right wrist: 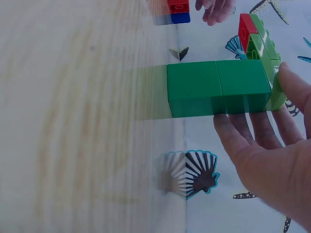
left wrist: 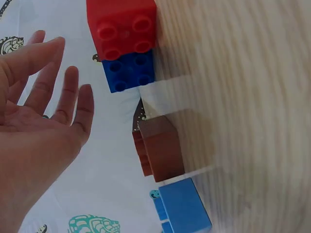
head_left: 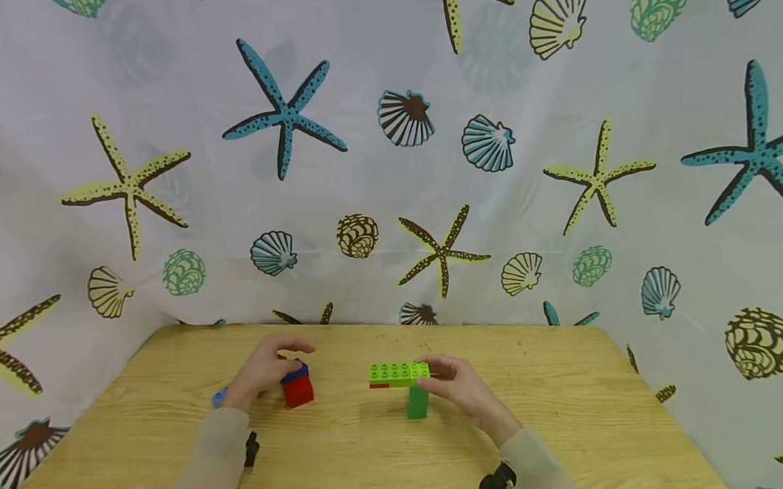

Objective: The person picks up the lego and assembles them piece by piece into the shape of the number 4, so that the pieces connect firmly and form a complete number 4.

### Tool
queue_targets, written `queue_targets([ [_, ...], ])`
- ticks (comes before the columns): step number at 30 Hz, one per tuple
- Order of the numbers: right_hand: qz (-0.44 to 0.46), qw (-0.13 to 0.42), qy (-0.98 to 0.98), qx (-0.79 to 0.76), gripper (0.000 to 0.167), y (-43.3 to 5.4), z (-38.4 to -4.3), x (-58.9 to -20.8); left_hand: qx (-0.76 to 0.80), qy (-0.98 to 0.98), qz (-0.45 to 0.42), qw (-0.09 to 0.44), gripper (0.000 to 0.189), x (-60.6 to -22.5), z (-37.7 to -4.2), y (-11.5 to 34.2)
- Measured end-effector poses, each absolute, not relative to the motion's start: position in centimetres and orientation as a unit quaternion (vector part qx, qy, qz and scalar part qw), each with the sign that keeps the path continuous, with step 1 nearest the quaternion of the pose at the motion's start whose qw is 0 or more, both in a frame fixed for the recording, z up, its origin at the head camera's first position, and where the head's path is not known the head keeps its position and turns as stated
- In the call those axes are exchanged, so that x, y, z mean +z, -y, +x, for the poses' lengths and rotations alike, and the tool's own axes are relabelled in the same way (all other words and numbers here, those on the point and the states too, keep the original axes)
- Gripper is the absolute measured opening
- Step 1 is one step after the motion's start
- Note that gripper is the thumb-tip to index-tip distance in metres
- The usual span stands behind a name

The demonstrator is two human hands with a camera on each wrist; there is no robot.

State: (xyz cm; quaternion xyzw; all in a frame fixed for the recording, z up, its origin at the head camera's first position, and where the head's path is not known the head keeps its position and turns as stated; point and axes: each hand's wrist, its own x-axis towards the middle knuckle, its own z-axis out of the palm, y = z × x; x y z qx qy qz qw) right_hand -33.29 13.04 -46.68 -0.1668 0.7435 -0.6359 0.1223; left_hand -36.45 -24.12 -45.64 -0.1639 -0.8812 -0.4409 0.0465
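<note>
Two dark green building bricks (right wrist: 194,87) stand stacked on the table. Across their top lie light green studded bricks (head_left: 389,371), reaching out leftward over open space, with a red brick (right wrist: 246,35) under the far left end. My right hand (head_left: 462,388) pinches the light green brick above the stack, thumb on the near side and fingers behind. My left hand (head_left: 265,369) hovers with loosely spread fingers beside a red brick (head_left: 298,391) and a dark blue brick (left wrist: 129,73), holding nothing. The left wrist view shows a gap between these fingers and both bricks.
A brown brick (left wrist: 165,153) and a light blue brick (left wrist: 185,206) sit on the table by the left hand; the brown one is hidden in the head view. Behind the wooden table (head_left: 349,453) hangs a curtain (head_left: 362,194) printed with shells and starfish.
</note>
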Motion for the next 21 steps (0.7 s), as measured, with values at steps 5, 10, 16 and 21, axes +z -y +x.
queue_targets([
  [5,-0.170,0.123,-0.741,-0.638,0.044,-13.1,-33.3,-46.7,-0.419,0.894,-0.157,0.020,0.033,-45.9,-36.8,24.5],
  [10,-0.172,0.124,-0.737,-0.642,0.043,-13.1,-33.3,-46.6,-0.405,0.902,-0.147,0.005,0.034,-46.0,-37.0,24.6],
  [16,-0.170,0.123,-0.736,-0.644,0.042,-13.1,-33.3,-46.7,-0.409,0.902,-0.140,-0.008,0.034,-46.6,-37.4,24.8],
  [21,-0.172,0.124,-0.734,-0.645,0.042,-13.1,-33.3,-46.7,-0.414,0.900,-0.134,-0.021,0.040,-47.2,-37.8,25.1],
])
